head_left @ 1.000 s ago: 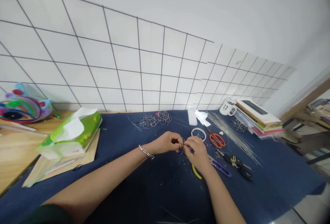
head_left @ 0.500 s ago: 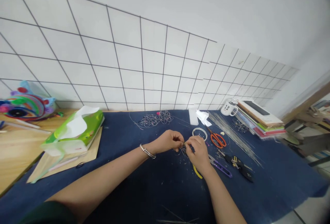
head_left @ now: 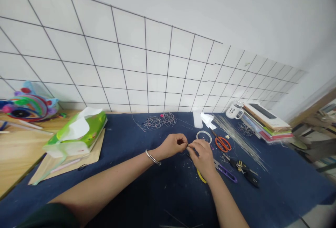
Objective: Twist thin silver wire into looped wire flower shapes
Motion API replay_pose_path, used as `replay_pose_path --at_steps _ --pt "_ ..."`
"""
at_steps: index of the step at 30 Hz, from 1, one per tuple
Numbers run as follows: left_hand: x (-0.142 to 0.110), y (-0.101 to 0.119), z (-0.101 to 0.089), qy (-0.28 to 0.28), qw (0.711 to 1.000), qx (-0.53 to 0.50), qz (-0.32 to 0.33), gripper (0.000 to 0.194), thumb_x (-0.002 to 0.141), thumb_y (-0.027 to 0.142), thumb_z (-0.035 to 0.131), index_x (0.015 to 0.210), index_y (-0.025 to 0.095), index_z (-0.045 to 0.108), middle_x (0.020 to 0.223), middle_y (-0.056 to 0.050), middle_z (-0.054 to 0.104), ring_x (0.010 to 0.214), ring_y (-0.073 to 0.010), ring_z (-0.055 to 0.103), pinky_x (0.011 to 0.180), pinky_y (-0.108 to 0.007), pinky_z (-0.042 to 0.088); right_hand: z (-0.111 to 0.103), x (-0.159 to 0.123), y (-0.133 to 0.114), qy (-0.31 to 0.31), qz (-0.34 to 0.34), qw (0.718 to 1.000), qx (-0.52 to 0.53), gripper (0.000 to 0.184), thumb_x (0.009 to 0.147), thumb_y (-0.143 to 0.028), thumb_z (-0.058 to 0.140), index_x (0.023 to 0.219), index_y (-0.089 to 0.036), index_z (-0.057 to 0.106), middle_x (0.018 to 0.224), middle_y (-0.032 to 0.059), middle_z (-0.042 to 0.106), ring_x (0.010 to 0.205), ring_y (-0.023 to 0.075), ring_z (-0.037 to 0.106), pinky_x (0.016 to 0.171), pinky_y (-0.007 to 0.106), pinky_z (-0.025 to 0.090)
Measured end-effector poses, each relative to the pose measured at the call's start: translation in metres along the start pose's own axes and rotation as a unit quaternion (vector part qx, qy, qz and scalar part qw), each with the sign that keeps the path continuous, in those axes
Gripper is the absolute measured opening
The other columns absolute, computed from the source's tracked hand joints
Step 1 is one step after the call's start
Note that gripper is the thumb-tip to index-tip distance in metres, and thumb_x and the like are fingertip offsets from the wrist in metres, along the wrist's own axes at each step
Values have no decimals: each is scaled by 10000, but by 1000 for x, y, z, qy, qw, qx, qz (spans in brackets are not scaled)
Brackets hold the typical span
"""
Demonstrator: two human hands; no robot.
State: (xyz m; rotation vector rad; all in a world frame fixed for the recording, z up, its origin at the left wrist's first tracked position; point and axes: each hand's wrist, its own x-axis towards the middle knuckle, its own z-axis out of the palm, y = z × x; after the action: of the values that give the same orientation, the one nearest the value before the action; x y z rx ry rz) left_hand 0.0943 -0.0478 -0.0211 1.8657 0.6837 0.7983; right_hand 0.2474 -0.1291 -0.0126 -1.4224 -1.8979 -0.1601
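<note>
Over the dark blue cloth (head_left: 162, 172), my two hands meet with their fingertips almost touching. My left hand (head_left: 173, 144), a silver bangle on its wrist, pinches thin wire between thumb and forefinger. From the right, my right hand (head_left: 202, 154) pinches the same wire close by; the fingers cover most of it. Small clippings lie scattered on the cloth below. A yellow-handled tool (head_left: 201, 176) shows partly beneath my right hand. Just beyond that hand is a white ring-shaped roll (head_left: 204, 132), and purple snips (head_left: 225, 171) lie to its right.
Orange-handled scissors (head_left: 223, 144), black pliers (head_left: 245, 172) and a bundle of straight wires (head_left: 241, 142) lie on the right. Behind them stand a white mug (head_left: 234, 111) and stacked books (head_left: 266, 121). Tangled wire (head_left: 154, 122) lies near the tiled wall; a green tissue pack (head_left: 78, 133) sits left.
Both hands stay together, with only small finger movements. Wire loops that showed below the fingertips are now mostly out of sight. The view has shifted slightly.
</note>
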Motion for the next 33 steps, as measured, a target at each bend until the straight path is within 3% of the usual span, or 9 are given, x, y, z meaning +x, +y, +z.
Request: replay_pose_path --at_steps 9,20,33 --pt "-3 3 5 19 1000 19 10 73 694 146 505 715 132 573 601 20 548 544 -78 474 496 -169 355 3 -3 -2 11 21 1000 -14 118 832 -184 485 848 -193 602 866 67 583 857 197 515 806 371 387" --pt "-8 7 13 69 995 61 31 43 671 126 523 635 131 546 604 18 527 556 -80 449 508 -177 340 10 -5 -14 35 26 997 -63 123 789 -133 480 696 -177 548 756 62 547 776 200 500 737 368 380" --pt "-6 11 5 48 997 52 44 73 694 122 500 700 134 572 609 23 518 557 -78 444 512 -180 337 7 -5 -10 42 56 997 15 147 802 -149 494 823 -206 629 820 49 626 796 186 555 770 342 415"
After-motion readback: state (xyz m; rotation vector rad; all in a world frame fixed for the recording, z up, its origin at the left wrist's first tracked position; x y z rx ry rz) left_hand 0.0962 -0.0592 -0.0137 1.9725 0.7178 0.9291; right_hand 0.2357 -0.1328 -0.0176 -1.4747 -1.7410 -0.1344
